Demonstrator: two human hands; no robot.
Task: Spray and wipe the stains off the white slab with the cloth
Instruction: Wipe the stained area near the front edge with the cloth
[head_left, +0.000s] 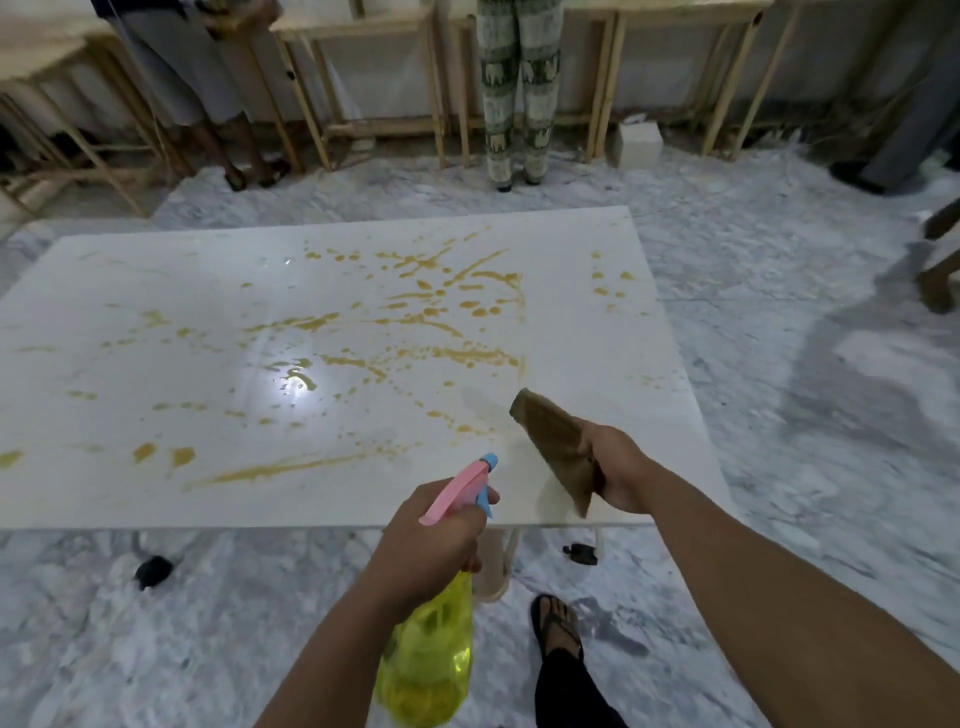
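Observation:
A white slab (156, 291) lies in front of me, spattered with yellow-brown stains (441, 296) across its middle and left. My left hand (431, 540) grips a yellow spray bottle (431, 654) by its neck, and its pink and blue nozzle (467, 480) points over the slab's near edge. Above the slab's near right corner, my right hand (618, 475) holds a folded brown cloth (558, 447), lifted off the surface.
Marble floor surrounds the slab. Wooden table frames (363, 78) line the far wall, with two people's legs (519, 93) standing by them. My sandalled foot (558, 623) is below the slab's near edge. Small dark objects (153, 569) lie on the floor.

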